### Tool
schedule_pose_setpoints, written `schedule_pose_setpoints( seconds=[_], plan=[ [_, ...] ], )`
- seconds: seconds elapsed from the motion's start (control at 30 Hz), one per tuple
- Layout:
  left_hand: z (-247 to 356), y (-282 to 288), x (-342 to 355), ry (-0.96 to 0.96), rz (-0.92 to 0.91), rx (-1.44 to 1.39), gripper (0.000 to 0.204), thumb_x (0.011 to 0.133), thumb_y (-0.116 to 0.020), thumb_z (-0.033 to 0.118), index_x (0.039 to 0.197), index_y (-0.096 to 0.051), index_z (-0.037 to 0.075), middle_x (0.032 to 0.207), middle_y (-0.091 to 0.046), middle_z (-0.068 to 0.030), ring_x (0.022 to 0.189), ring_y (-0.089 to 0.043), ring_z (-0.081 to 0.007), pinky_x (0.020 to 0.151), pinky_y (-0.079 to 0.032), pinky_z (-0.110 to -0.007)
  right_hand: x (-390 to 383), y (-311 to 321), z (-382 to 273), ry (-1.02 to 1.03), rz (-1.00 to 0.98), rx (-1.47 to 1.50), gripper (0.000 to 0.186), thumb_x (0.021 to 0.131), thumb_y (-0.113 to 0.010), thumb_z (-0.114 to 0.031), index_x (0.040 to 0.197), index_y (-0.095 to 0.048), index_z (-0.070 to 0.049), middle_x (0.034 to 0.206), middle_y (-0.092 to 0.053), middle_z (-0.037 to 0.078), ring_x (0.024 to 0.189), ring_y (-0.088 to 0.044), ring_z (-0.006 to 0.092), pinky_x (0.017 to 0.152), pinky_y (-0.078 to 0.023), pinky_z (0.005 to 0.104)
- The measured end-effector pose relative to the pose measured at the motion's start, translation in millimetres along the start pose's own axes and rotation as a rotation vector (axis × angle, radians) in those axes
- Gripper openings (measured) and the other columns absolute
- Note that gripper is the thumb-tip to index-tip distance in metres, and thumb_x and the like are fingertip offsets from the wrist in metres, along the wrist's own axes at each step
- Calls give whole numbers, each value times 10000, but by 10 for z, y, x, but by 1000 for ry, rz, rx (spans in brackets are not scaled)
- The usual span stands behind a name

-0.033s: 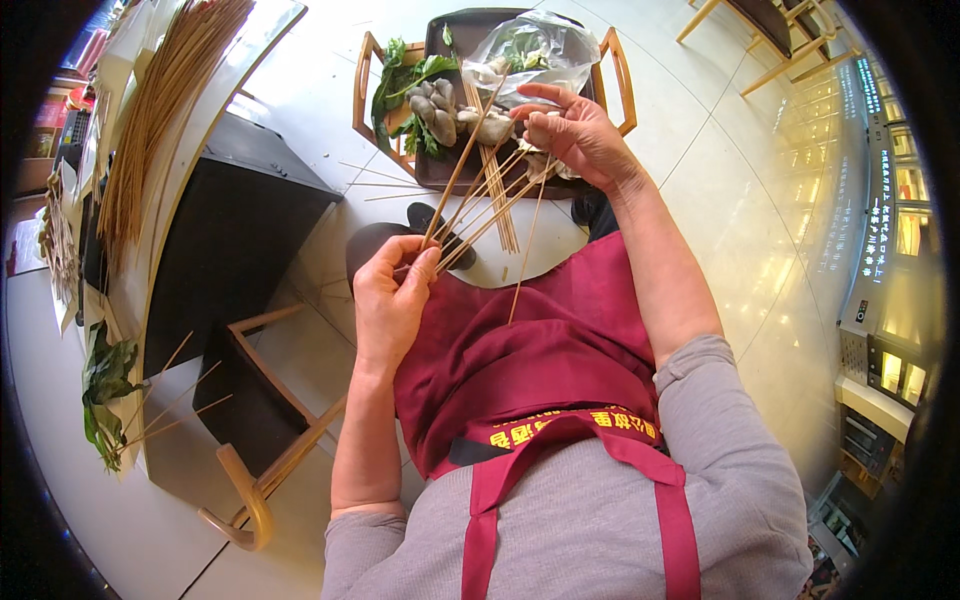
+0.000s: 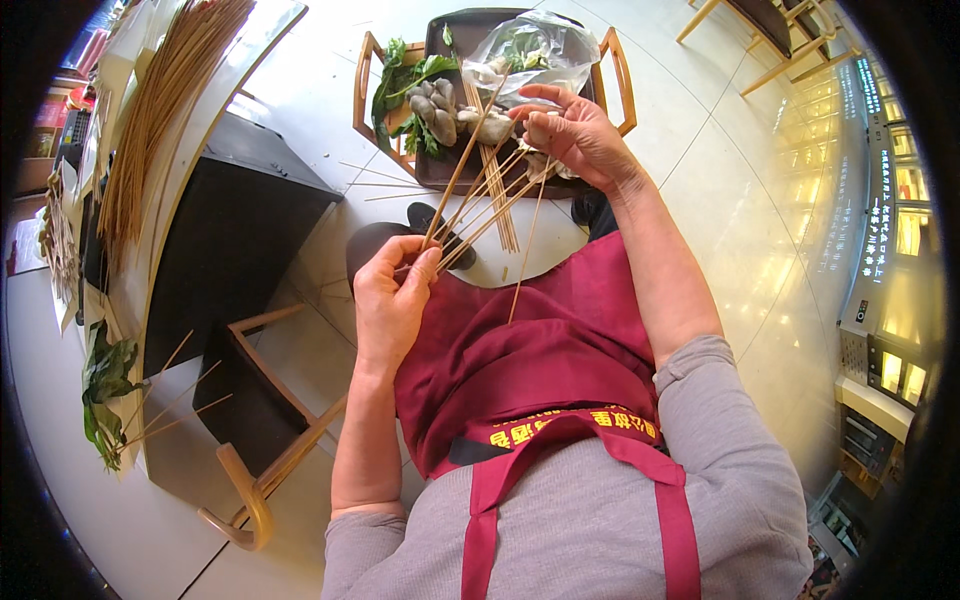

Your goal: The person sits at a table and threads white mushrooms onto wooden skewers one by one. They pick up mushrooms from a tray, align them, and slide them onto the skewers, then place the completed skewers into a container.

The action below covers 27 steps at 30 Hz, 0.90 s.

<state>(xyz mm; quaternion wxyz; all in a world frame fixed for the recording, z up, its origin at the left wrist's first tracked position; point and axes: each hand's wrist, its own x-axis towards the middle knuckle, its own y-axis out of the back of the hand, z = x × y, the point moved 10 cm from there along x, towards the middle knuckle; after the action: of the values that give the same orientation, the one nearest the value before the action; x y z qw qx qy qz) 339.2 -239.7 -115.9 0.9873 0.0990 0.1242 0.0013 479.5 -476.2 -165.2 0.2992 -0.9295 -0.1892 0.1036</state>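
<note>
My left hand [image 2: 393, 295] is closed on several thin wooden skewers [image 2: 449, 196], which fan out up and to the right over my lap. My right hand [image 2: 578, 140] hovers at the tray's near right, index finger stretched out and thumb apart from it, with grey-white oyster mushrooms [image 2: 492, 127] beside and beneath it. More mushrooms [image 2: 434, 112] lie to the left, next to green leaves [image 2: 392, 85]. Another bunch of skewers [image 2: 503, 215] juts over the near edge of the dark tray [image 2: 445, 22]. One skewer [image 2: 531, 235] slants from below my right hand to my maroon apron [image 2: 540, 360].
A clear plastic bag [image 2: 572, 62] with greens sits on the tray, which rests on a wooden-framed seat [image 2: 620, 85]. Left, a table holds a large skewer pile [image 2: 165, 120] and dark leaves [image 2: 108, 385]. A wooden chair [image 2: 262, 490] stands below; another chair [image 2: 790, 40] is far right.
</note>
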Motion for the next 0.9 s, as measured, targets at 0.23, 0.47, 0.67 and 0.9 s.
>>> schedule_pose_setpoints(
  seconds=[0.23, 0.47, 0.67, 0.9],
  plan=[
    [-152, 61, -26, 37, 36, -61, 105, 946, -670, 94, 984, -681, -4, 732, -618, 12, 616, -529, -31, 539, -414, -193, -99, 121, 303, -227, 126, -77, 488, 940, -662, -106, 1293, -372, 66, 1183, -632, 245, 986, -688, 278, 819, -594, 362],
    [-204, 113, 2, 6, 49, -41, 125, 951, -672, 108, 1001, -691, -5, 704, -624, 19, 602, -526, -31, 536, -414, -196, -31, 68, 130, -229, 144, -256, 340, 926, -628, -21, 1166, -401, 59, 1183, -611, 301, 1057, -678, 305, 857, -597, 328],
    [-137, 114, -14, -37, 61, 36, 132, 956, -675, 114, 1001, -692, -9, 714, -632, 8, 634, -536, -27, 551, -428, -201, -58, -56, 9, -245, 112, -304, 164, 970, -641, -111, 1070, -579, 3, 1075, -701, 205, 935, -724, 237, 658, -627, 289],
    [107, 140, -80, -192, 87, 67, 107, 941, -679, 69, 996, -681, -22, 766, -673, -21, 659, -584, -49, 595, -477, -219, -79, -285, -59, -149, 102, -121, 313, 987, -637, -145, 1249, -636, 26, 1050, -724, 94, 720, -580, 66, 597, -483, 187]
  ],
)
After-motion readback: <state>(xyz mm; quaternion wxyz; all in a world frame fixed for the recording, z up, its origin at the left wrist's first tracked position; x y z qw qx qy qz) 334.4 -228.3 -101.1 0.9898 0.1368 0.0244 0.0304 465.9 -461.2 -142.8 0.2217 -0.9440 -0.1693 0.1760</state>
